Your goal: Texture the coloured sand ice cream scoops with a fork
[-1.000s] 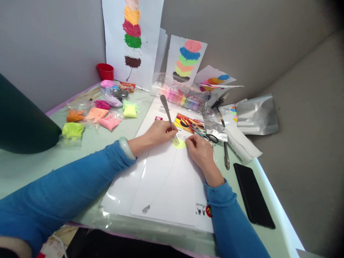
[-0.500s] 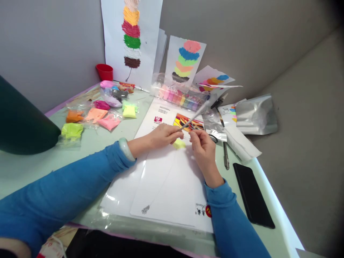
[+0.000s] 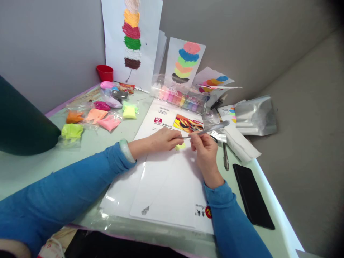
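Observation:
My left hand (image 3: 164, 139) is closed, its fingertips at the thin end of a slim grey tool (image 3: 215, 127) with a broader rounded far end. The tool runs rightward across the fingers of my right hand (image 3: 203, 148), which are pinched together around its shaft. Its exact kind is not clear. Below my fingertips, a small patch of yellow clay (image 3: 180, 146) shows on the white sheet (image 3: 166, 182), partly covered by my left hand. A faint pencil line and a small dark sketch mark the sheet.
Bags of coloured clay (image 3: 109, 122) lie to the left. A clear tray of colours (image 3: 182, 99), a red cup (image 3: 104, 73) and painted cards (image 3: 188, 59) stand behind. On the right are a pen (image 3: 225, 156), a black phone (image 3: 252, 195) and a silver pouch (image 3: 255, 115).
The grey tool has swung down to the right, from slanting steeply up to lying nearly level across my right fingers. Both hands stay almost in place.

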The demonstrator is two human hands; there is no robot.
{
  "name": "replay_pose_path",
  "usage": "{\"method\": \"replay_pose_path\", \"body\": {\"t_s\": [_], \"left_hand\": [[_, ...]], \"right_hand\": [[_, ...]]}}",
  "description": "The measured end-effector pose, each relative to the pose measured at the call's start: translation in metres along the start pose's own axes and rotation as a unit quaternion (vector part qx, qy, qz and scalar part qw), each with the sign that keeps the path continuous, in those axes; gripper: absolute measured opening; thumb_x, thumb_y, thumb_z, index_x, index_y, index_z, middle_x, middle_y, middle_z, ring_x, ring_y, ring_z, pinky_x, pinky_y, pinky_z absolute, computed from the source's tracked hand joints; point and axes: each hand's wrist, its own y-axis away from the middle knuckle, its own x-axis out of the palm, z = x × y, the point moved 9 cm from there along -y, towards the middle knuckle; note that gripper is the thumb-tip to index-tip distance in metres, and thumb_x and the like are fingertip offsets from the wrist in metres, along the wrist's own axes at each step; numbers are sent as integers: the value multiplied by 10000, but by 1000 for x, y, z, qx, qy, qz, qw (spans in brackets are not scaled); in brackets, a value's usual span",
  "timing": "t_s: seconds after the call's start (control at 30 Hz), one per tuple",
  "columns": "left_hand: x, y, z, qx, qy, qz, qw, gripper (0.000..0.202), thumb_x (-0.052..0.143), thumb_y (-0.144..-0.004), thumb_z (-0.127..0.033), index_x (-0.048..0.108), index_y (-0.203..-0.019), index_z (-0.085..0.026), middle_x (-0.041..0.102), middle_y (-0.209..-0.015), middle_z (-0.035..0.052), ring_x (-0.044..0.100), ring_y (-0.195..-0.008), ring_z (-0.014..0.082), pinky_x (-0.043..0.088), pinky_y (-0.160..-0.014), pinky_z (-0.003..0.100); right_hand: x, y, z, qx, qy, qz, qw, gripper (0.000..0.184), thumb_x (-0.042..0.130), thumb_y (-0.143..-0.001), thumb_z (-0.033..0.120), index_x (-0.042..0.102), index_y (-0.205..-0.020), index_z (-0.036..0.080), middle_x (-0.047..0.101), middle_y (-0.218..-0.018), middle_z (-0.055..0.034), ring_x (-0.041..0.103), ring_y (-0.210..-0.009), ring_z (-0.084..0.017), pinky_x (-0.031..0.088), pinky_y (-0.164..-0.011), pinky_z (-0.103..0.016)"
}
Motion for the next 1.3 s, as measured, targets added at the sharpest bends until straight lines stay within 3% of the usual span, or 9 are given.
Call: {"method": "replay_pose_path", "body": {"t_s": [0.13, 0.27, 0.43, 0.63, 0.73, 0.9, 1.03, 1.17, 1.3], "left_hand": [[3, 1, -5, 13, 15, 19, 1000, 260, 435, -884, -260, 631, -735, -178, 576, -546, -16, 536, -575, 117, 402, -609, 241], [-8, 0, 7, -25, -3, -35, 999, 366, 348, -930, -295, 649, -759, -177, 646, -656, 14, 574, -651, 133, 416, -653, 257], [-22, 1, 37, -120, -115, -104, 981, 255, 446, -854, -247, 681, -923, -175, 702, -819, 46, 611, -763, 186, 421, -689, 291], [-14, 2, 41, -118, -191, -71, 972, 230, 471, -800, -215, 691, -864, -188, 699, -893, 75, 613, -808, 215, 427, -669, 298], [-12, 1, 40, -114, -207, -65, 970, 232, 463, -801, -214, 688, -853, -189, 695, -906, 77, 610, -817, 210, 427, -667, 291], [-13, 1, 41, -119, -198, -64, 971, 237, 463, -801, -215, 689, -866, -189, 692, -899, 87, 606, -805, 219, 429, -666, 301], [-13, 1, 39, -125, -196, -61, 971, 235, 462, -808, -217, 688, -871, -191, 691, -906, 86, 604, -804, 220, 425, -672, 304], [-13, 2, 39, -138, -205, -54, 967, 232, 462, -808, -210, 681, -882, -191, 693, -925, 83, 608, -825, 218, 422, -674, 297], [-14, 2, 37, -138, -203, -55, 968, 228, 464, -809, -206, 679, -883, -187, 693, -923, 85, 611, -825, 224, 427, -676, 301]], "right_hand": [[15, 3, 4, -13, -1, 59, 998, 201, 626, -813, 392, 651, -807, 193, 571, -648, 24, 461, -526, -100, 379, -516, -248], [-2, 0, -2, 16, 14, -15, 1000, 271, 598, -833, 436, 633, -752, 180, 519, -581, 40, 427, -491, -89, 357, -489, -238], [-25, -2, -25, 108, -6, -119, 987, 369, 544, -845, 520, 582, -715, 177, 476, -512, 56, 363, -404, -73, 277, -407, -226], [-41, -2, -12, 34, 196, -165, 966, 379, 494, -872, 468, 604, -653, 178, 554, -545, 5, 523, -540, -140, 410, -584, -278], [-37, -3, -4, -11, 262, -145, 954, 356, 491, -871, 457, 625, -699, 176, 604, -597, -13, 548, -589, -160, 408, -614, -286], [-30, -6, -8, -6, 281, -95, 955, 321, 524, -850, 453, 631, -726, 178, 614, -600, -13, 543, -587, -167, 399, -607, -285], [-37, -4, -9, 7, 233, -131, 964, 348, 490, -877, 458, 621, -723, 175, 606, -601, -14, 539, -584, -162, 406, -600, -282], [-23, -2, -10, -1, 161, -73, 984, 343, 508, -883, 461, 607, -721, 176, 557, -539, 21, 512, -514, -135, 408, -562, -263], [-15, -1, -13, 2, 178, -46, 983, 338, 526, -874, 458, 608, -704, 177, 559, -536, 19, 521, -524, -138, 404, -572, -265]]}}
